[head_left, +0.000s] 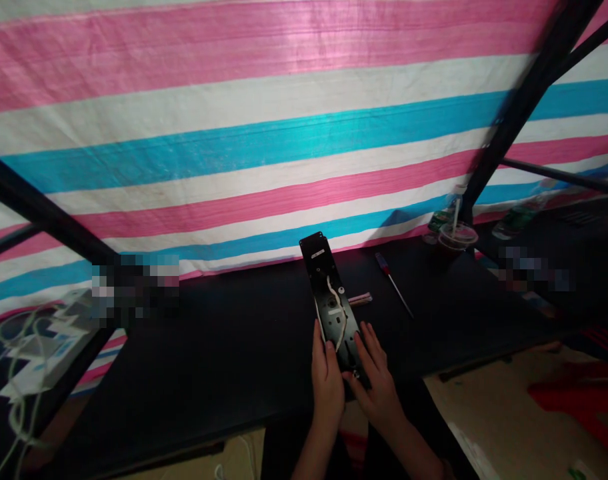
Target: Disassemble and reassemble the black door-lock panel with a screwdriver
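Observation:
A long, narrow black panel (329, 308), with a metal back plate and a pale cable along it, looks like the rear of an electronic door lock. It lies lengthwise at the front of the black table. My left hand (327, 381) holds its lower left edge, thumb over the plate. On the lower right side, my right hand (379, 380) grips the panel, with its fingers along the edge and its thumb near the bottom end. Right of the panel is a small bundle of pinkish strips (361, 299). Beyond that lies a screwdriver (395, 285) with a dark, red-marked handle.
A lidded plastic cup (457, 237) with a straw and a clear bottle (440, 219) stand at the back right. Another bottle (519, 219) lies on the neighbouring table. White cables (27, 373) and papers are at left. Dark frame posts (529, 110) flank the striped sheet (264, 147).

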`<state>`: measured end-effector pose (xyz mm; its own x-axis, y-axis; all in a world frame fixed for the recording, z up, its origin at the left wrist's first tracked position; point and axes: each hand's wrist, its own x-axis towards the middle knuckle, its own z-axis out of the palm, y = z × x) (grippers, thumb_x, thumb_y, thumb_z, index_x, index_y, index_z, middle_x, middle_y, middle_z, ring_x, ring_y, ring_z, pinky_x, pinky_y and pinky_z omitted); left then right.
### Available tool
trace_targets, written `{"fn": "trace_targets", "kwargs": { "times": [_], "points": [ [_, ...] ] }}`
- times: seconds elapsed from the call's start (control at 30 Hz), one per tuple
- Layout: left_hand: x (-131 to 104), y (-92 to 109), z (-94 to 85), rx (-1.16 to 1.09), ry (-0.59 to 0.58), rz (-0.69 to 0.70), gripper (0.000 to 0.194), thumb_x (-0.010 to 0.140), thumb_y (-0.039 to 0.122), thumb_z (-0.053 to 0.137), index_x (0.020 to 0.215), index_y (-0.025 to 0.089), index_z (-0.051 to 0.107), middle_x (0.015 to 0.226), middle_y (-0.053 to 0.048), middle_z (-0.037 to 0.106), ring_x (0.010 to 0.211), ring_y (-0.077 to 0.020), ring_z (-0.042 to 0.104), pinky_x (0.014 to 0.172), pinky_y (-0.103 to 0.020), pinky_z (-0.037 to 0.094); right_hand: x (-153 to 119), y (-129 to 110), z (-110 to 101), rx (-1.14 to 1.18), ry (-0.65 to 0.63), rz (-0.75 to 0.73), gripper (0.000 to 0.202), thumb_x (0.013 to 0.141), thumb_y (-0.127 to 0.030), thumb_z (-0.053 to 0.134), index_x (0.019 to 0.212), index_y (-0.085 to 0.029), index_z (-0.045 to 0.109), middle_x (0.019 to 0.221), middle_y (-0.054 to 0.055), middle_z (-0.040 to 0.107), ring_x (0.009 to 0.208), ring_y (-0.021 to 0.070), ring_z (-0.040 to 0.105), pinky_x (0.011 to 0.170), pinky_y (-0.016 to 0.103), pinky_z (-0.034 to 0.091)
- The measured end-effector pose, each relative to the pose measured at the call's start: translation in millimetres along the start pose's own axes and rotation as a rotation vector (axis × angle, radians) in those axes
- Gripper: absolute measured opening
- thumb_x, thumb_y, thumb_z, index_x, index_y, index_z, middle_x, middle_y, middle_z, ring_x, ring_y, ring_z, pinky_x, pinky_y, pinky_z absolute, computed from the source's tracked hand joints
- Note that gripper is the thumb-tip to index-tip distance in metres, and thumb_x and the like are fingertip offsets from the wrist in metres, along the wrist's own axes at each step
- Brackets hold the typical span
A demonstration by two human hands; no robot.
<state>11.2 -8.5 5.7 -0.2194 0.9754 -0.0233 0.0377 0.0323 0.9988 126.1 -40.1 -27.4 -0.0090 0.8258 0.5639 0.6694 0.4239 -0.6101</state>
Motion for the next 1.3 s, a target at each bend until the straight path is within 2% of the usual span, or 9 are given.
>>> {"fn": "trace_targets", "kwargs": {
  "times": [0.07, 0.1, 0.2, 0.3, 0.53, 0.8, 0.97, 1.17, 1.3],
  "points": [
    [-2.2, -0.8, 0.2, -0.021, 0.014, -0.005, 0.058, 0.101, 0.051, 0.037, 0.151, 0.021, 0.040, 0.159, -0.012, 0.042, 0.148, -0.0235, 0.038, 0.121, -0.039, 0.033, 1.3, -1.2, 0.6, -0.001, -0.055, 0.020, 0.065, 0.103, -0.037, 0.047, 0.162, -0.028, 0.019, 0.169, 0.012, 0.009, 0.153, 0.0364, 0.020, 0.113, 0.059, 0.040],
    [-2.7, 0.0, -0.6, -0.030, 0.021, -0.007, 0.057, 0.101, 0.051, 0.037, 0.149, 0.021, 0.042, 0.156, -0.013, 0.047, 0.146, -0.0239, 0.043, 0.118, -0.038, 0.037, 2.3, -2.5, 0.5, 0.000, -0.083, 0.019, 0.065, 0.104, -0.036, 0.045, 0.162, -0.028, 0.016, 0.170, 0.012, 0.006, 0.153, 0.0352, 0.020, 0.114, 0.057, 0.040],
    [-0.8, 4.8, -4.1, -0.041, 0.043, 0.002, 0.051, 0.100, 0.050, 0.041, 0.142, 0.022, 0.050, 0.147, -0.013, 0.057, 0.137, -0.0255, 0.054, 0.111, -0.039, 0.046, 5.2, -6.4, -1.6, 0.003, -0.150, -0.008, 0.065, 0.105, -0.031, 0.043, 0.162, -0.028, 0.013, 0.169, 0.011, 0.012, 0.153, 0.0316, 0.022, 0.114, 0.054, 0.040],
    [3.0, 9.4, -6.8, 0.011, 0.032, 0.016, 0.050, 0.100, 0.049, 0.043, 0.141, 0.021, 0.051, 0.143, -0.013, 0.060, 0.133, -0.0251, 0.057, 0.109, -0.038, 0.047, 7.6, -6.6, -7.5, 0.015, -0.186, -0.017, 0.066, 0.102, -0.029, 0.048, 0.162, -0.027, 0.018, 0.169, 0.012, 0.010, 0.153, 0.0322, 0.022, 0.115, 0.053, 0.039],
    [11.8, 12.5, -8.3, 0.077, -0.047, 0.034, 0.059, 0.099, 0.041, 0.047, 0.154, 0.021, 0.035, 0.147, -0.012, 0.058, 0.136, -0.0237, 0.055, 0.111, -0.038, 0.045, 11.0, 0.4, -25.6, 0.066, -0.229, -0.105, 0.063, 0.098, -0.024, 0.058, 0.157, -0.026, 0.035, 0.168, 0.014, 0.015, 0.148, 0.0317, 0.035, 0.112, 0.049, 0.045],
    [14.7, 16.6, -5.2, 0.121, -0.033, 0.083, 0.053, 0.102, 0.038, 0.042, 0.153, 0.026, 0.040, 0.156, -0.007, 0.049, 0.142, -0.0221, 0.047, 0.117, -0.038, 0.038, 5.7, 1.3, -28.0, 0.017, -0.238, -0.221, 0.057, 0.095, -0.020, 0.061, 0.151, -0.024, 0.047, 0.168, 0.015, 0.005, 0.151, 0.0355, 0.025, 0.111, 0.053, 0.044],
    [17.2, 13.8, -4.7, 0.165, -0.048, 0.156, 0.048, 0.103, 0.037, 0.039, 0.149, 0.025, 0.046, 0.148, -0.010, 0.054, 0.140, -0.0224, 0.049, 0.118, -0.041, 0.036, 16.1, 11.6, -31.4, -0.006, -0.257, -0.268, 0.048, 0.091, -0.019, 0.069, 0.138, -0.026, 0.061, 0.169, 0.013, 0.009, 0.149, 0.0352, 0.031, 0.108, 0.051, 0.048],
    [21.7, 7.4, -10.0, 0.162, -0.178, 0.146, 0.049, 0.103, 0.040, 0.038, 0.149, 0.025, 0.046, 0.147, -0.011, 0.052, 0.139, -0.0212, 0.048, 0.119, -0.042, 0.034, 14.0, 9.4, -30.9, 0.004, -0.240, -0.225, 0.047, 0.093, -0.019, 0.065, 0.139, -0.026, 0.060, 0.169, 0.014, 0.009, 0.149, 0.0350, 0.031, 0.109, 0.053, 0.046],
    [23.8, 8.4, -10.3, 0.097, -0.141, 0.130, 0.056, 0.102, 0.044, 0.041, 0.155, 0.025, 0.037, 0.156, -0.010, 0.045, 0.147, -0.0215, 0.040, 0.122, -0.039, 0.030, 6.2, 9.4, -25.4, 0.041, -0.216, -0.194, 0.049, 0.094, -0.022, 0.065, 0.142, -0.030, 0.057, 0.169, 0.009, 0.009, 0.152, 0.0360, 0.022, 0.111, 0.058, 0.042]
  ]
}}
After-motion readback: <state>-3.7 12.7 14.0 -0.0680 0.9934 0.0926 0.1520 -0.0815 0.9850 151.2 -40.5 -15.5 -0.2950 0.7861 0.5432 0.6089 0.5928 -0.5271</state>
